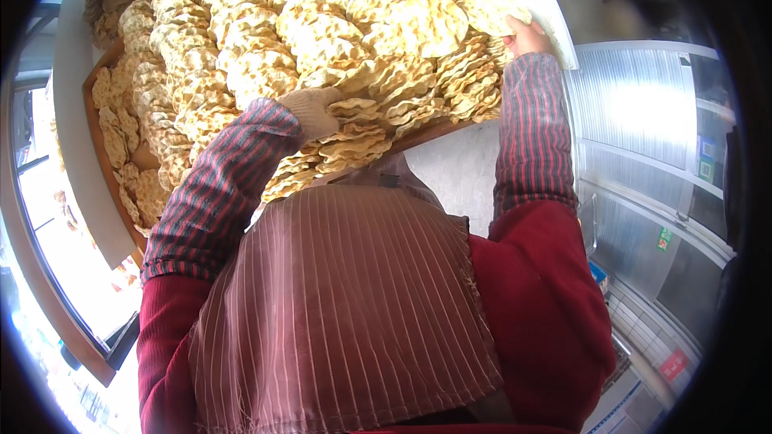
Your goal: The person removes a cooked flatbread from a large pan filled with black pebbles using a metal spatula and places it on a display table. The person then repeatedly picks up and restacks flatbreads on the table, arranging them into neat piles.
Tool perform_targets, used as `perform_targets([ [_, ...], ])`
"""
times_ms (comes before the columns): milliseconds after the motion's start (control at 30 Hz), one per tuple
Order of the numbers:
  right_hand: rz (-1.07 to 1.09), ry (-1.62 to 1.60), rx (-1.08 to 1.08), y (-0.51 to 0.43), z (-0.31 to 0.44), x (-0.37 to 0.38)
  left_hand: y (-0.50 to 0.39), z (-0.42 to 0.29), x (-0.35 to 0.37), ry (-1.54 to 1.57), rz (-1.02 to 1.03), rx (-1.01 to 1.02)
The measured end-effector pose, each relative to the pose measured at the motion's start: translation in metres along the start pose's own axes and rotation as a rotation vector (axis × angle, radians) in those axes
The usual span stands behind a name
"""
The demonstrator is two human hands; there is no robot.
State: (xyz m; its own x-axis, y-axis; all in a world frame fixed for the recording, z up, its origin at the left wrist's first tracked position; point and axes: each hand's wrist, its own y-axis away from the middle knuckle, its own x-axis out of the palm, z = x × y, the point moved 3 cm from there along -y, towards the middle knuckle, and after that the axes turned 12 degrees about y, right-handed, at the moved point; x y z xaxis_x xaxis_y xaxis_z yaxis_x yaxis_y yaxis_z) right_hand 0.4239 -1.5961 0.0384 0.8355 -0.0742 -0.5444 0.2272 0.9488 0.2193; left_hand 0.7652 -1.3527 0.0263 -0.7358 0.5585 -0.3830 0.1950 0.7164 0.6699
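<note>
Rows and stacks of thin, wavy, browned flatbreads (253, 42) fill the surface before me. My left hand (313, 111), in a beige knit glove, rests against the stacked flatbreads near the front edge; whether its fingers grip any is hidden. At the upper right my bare right hand (526, 36) pinches the rim of a pale round flatbread (491, 12) between thumb and fingers. A larger pale flatbread (422, 25) lies just left of it on the pile, above edge-on stacks (470, 78).
A wooden edge (431, 132) runs along the front of the stacks. White panels stand at left (90, 132) and upper right (549, 6). Framed translucent panels (633, 108) are at my right, and a dark-framed window opening (66, 223) at my left.
</note>
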Motion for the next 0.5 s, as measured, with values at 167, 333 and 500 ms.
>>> perform_targets([
  [167,0.173,-0.287,-0.476,0.071,0.045,0.011,0.002,-0.004,-0.001,0.002,0.035,-0.043],
  [333,0.177,0.306,-1.033,0.152,0.1,0.028,0.007,-0.001,0.0,-0.007,0.027,-0.006],
  [500,0.104,0.208,-1.106,0.182,0.128,0.028,0.002,0.008,0.003,-0.002,0.035,0.007],
])
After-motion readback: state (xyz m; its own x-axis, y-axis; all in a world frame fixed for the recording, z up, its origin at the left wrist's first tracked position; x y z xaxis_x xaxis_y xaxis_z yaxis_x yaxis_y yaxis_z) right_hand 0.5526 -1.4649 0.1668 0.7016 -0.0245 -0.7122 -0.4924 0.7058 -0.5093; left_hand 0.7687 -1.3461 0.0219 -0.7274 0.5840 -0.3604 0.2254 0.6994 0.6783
